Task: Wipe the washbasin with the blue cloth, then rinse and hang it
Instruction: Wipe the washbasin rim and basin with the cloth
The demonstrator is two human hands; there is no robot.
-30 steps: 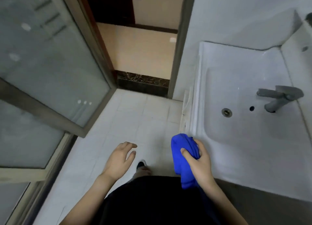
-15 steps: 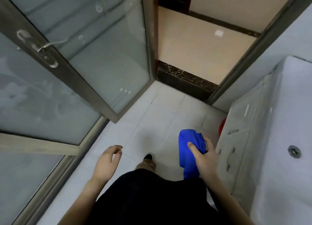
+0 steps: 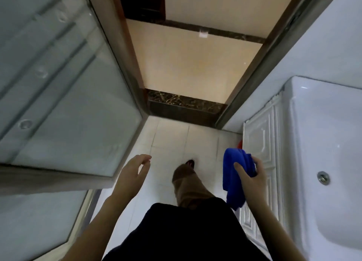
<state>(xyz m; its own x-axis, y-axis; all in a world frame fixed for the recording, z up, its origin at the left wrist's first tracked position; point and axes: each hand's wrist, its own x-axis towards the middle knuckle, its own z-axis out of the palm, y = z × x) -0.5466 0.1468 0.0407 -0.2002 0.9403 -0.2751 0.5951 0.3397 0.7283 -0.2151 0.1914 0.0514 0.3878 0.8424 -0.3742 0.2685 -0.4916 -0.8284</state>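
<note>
The blue cloth (image 3: pixel 234 174) hangs bunched from my right hand (image 3: pixel 252 179), which grips it in front of the white cabinet, left of the washbasin. The white washbasin (image 3: pixel 313 135) fills the right edge of the view, with its round metal drain (image 3: pixel 323 177) showing; the tap is out of frame. My left hand (image 3: pixel 133 172) floats over the floor tiles with fingers loosely apart and nothing in it.
A glass door (image 3: pixel 64 96) in a metal frame stands at the left. Ahead is an open doorway with a dark marble threshold (image 3: pixel 186 104). The white panelled cabinet (image 3: pixel 260 143) sits under the basin. My leg and shoe (image 3: pixel 189 163) are on the tiled floor.
The view has swung left, away from the basin, toward the doorway. My right hand has kept hold of the blue cloth and my left hand has lifted slightly.
</note>
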